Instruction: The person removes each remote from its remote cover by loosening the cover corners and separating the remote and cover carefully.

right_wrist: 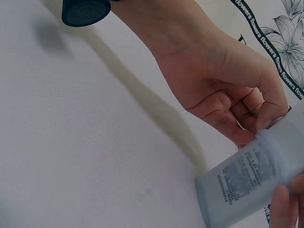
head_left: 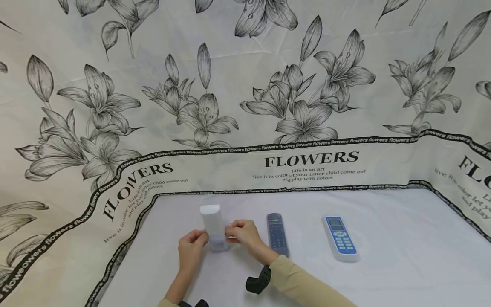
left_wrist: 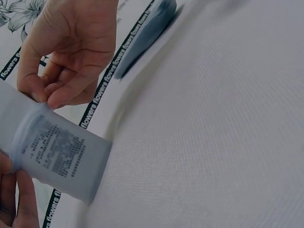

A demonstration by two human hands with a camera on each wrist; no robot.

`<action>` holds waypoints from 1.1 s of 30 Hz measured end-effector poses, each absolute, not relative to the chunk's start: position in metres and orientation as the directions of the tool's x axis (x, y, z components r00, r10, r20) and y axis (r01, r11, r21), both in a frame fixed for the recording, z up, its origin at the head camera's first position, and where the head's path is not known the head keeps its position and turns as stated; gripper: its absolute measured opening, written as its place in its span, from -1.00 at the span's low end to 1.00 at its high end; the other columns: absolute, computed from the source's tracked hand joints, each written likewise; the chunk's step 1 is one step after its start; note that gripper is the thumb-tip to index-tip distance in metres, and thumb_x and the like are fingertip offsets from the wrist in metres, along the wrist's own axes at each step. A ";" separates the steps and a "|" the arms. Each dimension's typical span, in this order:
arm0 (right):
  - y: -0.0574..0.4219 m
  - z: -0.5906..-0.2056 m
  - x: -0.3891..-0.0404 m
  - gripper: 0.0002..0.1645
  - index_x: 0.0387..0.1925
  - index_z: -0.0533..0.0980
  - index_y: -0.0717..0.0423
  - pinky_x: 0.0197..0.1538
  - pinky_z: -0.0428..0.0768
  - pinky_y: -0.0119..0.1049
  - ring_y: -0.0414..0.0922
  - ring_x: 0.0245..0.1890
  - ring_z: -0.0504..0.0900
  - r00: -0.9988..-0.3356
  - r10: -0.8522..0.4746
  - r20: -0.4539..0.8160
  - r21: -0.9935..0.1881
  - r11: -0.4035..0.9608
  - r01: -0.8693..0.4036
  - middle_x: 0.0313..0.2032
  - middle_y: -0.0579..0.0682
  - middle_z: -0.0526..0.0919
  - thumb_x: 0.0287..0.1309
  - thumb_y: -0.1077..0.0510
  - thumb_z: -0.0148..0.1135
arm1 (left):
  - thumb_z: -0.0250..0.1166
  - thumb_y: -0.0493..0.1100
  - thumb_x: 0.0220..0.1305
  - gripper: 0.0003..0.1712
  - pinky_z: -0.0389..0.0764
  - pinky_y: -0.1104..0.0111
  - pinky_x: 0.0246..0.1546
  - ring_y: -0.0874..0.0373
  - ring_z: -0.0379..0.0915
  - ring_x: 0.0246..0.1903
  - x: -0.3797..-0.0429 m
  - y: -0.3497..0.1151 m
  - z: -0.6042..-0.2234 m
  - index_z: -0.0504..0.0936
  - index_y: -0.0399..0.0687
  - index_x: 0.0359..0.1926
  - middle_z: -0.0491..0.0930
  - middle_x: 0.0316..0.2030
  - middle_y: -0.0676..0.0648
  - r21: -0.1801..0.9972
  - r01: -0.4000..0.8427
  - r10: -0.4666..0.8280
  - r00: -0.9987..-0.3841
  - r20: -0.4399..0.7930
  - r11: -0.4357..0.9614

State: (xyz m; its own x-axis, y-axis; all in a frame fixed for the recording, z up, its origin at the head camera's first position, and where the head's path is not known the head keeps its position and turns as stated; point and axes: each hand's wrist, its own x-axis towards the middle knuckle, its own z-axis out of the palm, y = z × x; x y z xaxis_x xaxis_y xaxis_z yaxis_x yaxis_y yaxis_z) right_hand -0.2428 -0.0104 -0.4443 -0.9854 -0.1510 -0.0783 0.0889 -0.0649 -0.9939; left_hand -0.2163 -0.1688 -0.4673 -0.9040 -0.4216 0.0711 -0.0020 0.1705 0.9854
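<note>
A white, slab-shaped thing (head_left: 211, 218), probably a remote control, stands on end on the white-covered table. Around its lower part is a translucent sleeve (left_wrist: 71, 156), through which a block of small printed text shows. My left hand (head_left: 191, 249) pinches the sleeve's rim on the left side between thumb and fingers. On the opposite side my right hand (head_left: 248, 236) pinches the same rim. In the left wrist view the right hand shows large and only fingertips of the left appear; the right wrist view is the reverse. No buttons show on the white thing.
Just right of my right hand lies a dark grey-blue remote control (head_left: 277, 232), its lower end close to my forearm. Farther right is a white remote control (head_left: 340, 238) with a blue face. Flower-printed cloth (head_left: 307, 168) rises behind the table and along its sides.
</note>
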 end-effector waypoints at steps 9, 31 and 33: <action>-0.009 -0.450 -0.244 -0.96 -0.57 0.52 0.27 -0.32 0.70 -0.32 -0.27 -0.54 0.59 -0.984 -0.150 -0.097 -0.993 -0.055 0.106 -0.57 -0.12 0.53 -0.09 0.36 0.21 | 0.23 -0.36 -0.01 -0.86 0.51 0.57 -0.44 0.38 0.46 -0.57 -0.217 -0.169 -0.471 0.66 -0.40 -0.42 0.59 -0.61 0.09 0.982 -0.022 -0.418 -0.907 0.059 0.187; -0.010 -0.458 -0.244 -0.94 -0.55 0.57 0.34 -0.32 0.70 -0.32 -0.29 -0.55 0.58 -0.988 -0.140 -0.073 -0.997 -0.022 0.077 -0.61 -0.16 0.56 -0.10 0.35 0.26 | 0.28 -0.31 0.03 -0.89 0.43 0.54 -0.48 0.37 0.36 -0.59 -0.214 -0.173 -0.475 0.65 -0.32 -0.50 0.46 -0.70 0.17 0.978 -0.012 -0.383 -0.921 0.070 0.210; -0.009 -0.458 -0.244 -0.93 -0.53 0.57 0.34 -0.32 0.70 -0.32 -0.29 -0.55 0.58 -0.987 -0.141 -0.074 -0.997 -0.025 0.078 -0.61 -0.15 0.56 -0.10 0.35 0.26 | 0.28 -0.31 0.03 -0.89 0.43 0.54 -0.48 0.37 0.36 -0.59 -0.215 -0.172 -0.476 0.65 -0.33 -0.50 0.45 -0.70 0.17 0.978 -0.005 -0.383 -0.921 0.077 0.209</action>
